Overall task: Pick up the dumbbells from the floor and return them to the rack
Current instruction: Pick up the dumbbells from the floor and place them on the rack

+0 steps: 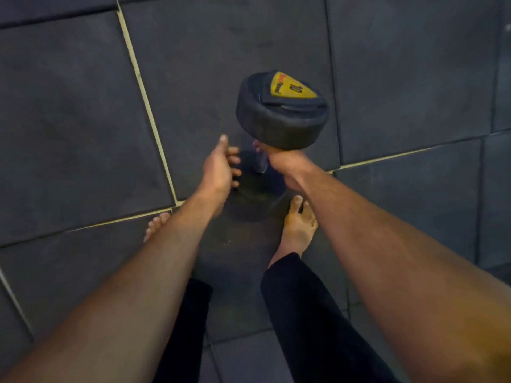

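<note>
A black rubber dumbbell (279, 117) with a yellow end cap marked 10 stands on end, tilted, in the middle of the head view. Its upper head faces me; its lower head sits in shadow near the floor. My right hand (282, 158) grips the metal handle just under the upper head. My left hand (219, 164) hovers beside the handle on the left, fingers loosely curled toward it, holding nothing. No rack is in view.
Dark rubber floor tiles (83, 120) with pale seams cover everything around. My two bare feet stand just below the dumbbell, the right foot (297, 228) close to its lower head, the left foot (156, 225) partly hidden by my forearm.
</note>
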The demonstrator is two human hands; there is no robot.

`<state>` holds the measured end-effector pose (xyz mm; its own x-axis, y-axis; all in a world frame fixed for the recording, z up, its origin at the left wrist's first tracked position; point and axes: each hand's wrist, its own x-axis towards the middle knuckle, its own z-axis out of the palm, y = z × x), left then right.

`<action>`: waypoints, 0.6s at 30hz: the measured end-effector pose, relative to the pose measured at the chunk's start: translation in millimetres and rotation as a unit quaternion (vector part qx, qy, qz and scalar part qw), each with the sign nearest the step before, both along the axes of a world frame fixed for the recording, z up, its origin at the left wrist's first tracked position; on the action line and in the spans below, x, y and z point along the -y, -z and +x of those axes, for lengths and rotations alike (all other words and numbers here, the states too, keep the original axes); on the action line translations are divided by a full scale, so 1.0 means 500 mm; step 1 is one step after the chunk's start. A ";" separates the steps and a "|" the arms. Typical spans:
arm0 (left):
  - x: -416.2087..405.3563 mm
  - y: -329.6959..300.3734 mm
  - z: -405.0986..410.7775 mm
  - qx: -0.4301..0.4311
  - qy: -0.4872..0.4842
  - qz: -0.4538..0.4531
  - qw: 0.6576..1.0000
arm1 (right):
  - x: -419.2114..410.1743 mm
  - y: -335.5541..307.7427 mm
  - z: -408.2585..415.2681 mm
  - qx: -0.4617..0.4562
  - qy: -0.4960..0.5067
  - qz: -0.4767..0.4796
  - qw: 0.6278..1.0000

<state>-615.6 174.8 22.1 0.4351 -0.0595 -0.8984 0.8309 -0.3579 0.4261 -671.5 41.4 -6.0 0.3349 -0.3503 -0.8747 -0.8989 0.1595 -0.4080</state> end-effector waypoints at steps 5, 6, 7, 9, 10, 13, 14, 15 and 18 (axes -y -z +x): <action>0.039 0.072 -0.038 0.172 0.475 0.158 0.848 | 0.017 0.036 0.024 0.001 0.056 0.017 0.998; 0.060 0.067 -0.026 0.169 0.511 0.149 0.829 | 0.023 0.066 0.017 0.003 0.058 0.013 0.998; 0.078 0.069 -0.014 0.155 0.526 0.138 0.824 | 0.027 0.091 0.011 0.013 0.054 0.012 0.998; 0.095 0.075 0.004 0.114 0.511 0.104 0.846 | 0.033 0.123 0.003 0.025 0.055 -0.001 0.998; 0.098 0.074 0.007 0.099 0.493 0.089 0.860 | 0.034 0.119 0.002 0.021 0.055 -0.003 0.998; 0.084 0.070 0.000 0.107 0.470 0.074 0.873 | 0.020 0.075 0.006 0.016 0.038 -0.003 0.999; 0.079 0.066 -0.003 0.113 0.470 0.080 0.872 | 0.013 0.056 0.003 0.014 0.032 -0.013 0.999; 0.075 0.062 -0.004 0.119 0.474 0.086 0.868 | 0.005 0.028 0.000 0.015 0.023 -0.029 0.999; 0.037 0.033 -0.011 0.127 0.474 0.090 0.867 | -0.021 -0.040 -0.005 0.032 -0.032 -0.052 0.998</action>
<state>-621.1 156.4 5.7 0.4535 -0.3670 -0.8122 0.0146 -0.9081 0.4185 -674.1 52.1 13.9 0.4132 -0.4142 -0.8110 -0.8776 0.0566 -0.4760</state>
